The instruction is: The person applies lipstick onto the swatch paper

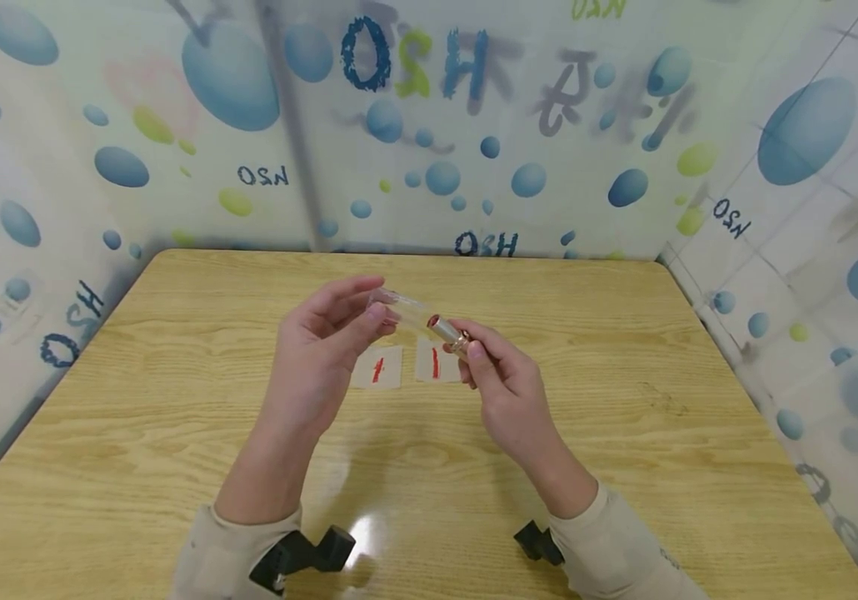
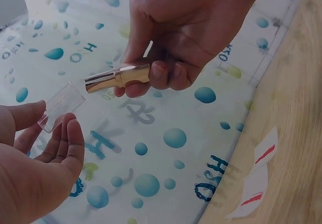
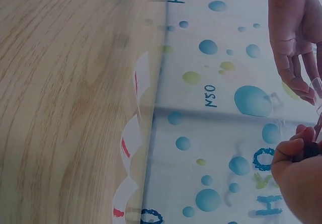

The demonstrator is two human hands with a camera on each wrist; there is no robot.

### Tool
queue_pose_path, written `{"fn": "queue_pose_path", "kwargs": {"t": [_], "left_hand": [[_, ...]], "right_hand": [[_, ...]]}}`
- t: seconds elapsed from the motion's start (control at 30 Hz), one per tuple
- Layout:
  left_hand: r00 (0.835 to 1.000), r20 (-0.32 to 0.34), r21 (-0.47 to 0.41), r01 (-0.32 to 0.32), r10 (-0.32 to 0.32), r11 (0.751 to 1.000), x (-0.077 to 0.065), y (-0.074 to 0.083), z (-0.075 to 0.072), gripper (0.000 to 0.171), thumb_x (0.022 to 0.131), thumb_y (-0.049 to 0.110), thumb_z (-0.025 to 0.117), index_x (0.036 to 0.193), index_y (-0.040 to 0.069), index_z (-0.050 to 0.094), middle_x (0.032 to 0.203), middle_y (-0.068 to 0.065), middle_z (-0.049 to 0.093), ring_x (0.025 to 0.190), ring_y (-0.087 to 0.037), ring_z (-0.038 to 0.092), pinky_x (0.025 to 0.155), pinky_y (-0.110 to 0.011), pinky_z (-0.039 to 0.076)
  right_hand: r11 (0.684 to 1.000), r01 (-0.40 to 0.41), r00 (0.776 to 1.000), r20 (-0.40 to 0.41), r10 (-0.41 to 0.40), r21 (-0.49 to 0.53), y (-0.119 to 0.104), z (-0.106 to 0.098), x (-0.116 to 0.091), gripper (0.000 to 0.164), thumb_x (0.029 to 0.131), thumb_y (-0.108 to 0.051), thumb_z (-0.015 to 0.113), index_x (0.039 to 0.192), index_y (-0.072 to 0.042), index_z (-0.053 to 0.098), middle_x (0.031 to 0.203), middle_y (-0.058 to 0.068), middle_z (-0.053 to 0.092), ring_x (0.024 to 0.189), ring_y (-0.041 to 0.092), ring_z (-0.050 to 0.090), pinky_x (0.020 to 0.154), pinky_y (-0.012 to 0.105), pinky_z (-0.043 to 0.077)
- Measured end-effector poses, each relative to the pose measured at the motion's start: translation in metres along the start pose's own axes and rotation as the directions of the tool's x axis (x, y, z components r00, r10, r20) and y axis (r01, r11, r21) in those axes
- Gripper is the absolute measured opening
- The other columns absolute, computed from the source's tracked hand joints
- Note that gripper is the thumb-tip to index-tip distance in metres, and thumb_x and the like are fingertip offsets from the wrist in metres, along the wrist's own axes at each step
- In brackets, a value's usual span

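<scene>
My left hand [image 1: 312,362] pinches a clear plastic cap [image 2: 65,104] between thumb and fingers, above the far half of the table. To its right, my right hand [image 1: 510,396] grips a gold lipstick tube [image 2: 118,78] around its lower part. The tube's uncovered end points at the cap's mouth, with a small gap between them in the left wrist view. Red shows at the tip of the lipstick tube [image 1: 444,330] in the head view. Cap and tube lie nearly in line, both tilted. In the right wrist view the tube is mostly hidden by the right hand [image 3: 297,176].
Pale paper pieces [image 1: 388,377] with red strokes lie on the wooden table [image 1: 174,417] below the hands; the right wrist view shows three of them [image 3: 132,138]. A patterned curtain [image 1: 414,183] stands behind the table's far edge. Both wrists wear black mounts [image 1: 301,557].
</scene>
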State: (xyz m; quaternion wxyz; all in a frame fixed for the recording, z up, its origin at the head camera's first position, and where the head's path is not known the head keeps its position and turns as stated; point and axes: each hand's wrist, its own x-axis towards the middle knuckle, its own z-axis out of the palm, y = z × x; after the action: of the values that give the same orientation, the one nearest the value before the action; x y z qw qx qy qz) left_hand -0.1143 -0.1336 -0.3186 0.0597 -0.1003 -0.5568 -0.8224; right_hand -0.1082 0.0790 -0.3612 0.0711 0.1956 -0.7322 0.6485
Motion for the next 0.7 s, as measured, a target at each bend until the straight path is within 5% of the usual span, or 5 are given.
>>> {"fn": "queue_pose_path", "kwargs": {"t": [0.4,0.7], "left_hand": [[0.999,0.039,0.129,0.032,-0.038,0.991,-0.0015,-0.0055,0.0037,0.037,0.100,-0.007,0.067,0.114,0.025,0.078,0.104,0.006,0.077,0.096,-0.011,0.073,0.096,-0.029,0.063],[0.993,0.056,0.238,0.084,-0.100,0.968,-0.0039,-0.0062,0.0052,0.035,0.100,-0.001,0.070,0.135,-0.002,0.068,0.107,0.007,0.077,0.097,-0.011,0.075,0.098,-0.028,0.062]], "right_hand": [[0.999,0.009,1.000,0.003,-0.009,-0.036,-0.0003,-0.0016,0.0009,0.036,0.112,-0.005,0.050,0.145,0.002,0.062,0.102,0.017,0.066,0.082,0.020,0.055,0.068,0.018,0.048],[0.999,0.005,1.000,0.014,-0.005,-0.039,-0.0021,-0.0010,0.0031,0.035,0.111,-0.006,0.054,0.144,0.001,0.062,0.108,0.020,0.065,0.085,0.017,0.058,0.072,0.019,0.052]]}}
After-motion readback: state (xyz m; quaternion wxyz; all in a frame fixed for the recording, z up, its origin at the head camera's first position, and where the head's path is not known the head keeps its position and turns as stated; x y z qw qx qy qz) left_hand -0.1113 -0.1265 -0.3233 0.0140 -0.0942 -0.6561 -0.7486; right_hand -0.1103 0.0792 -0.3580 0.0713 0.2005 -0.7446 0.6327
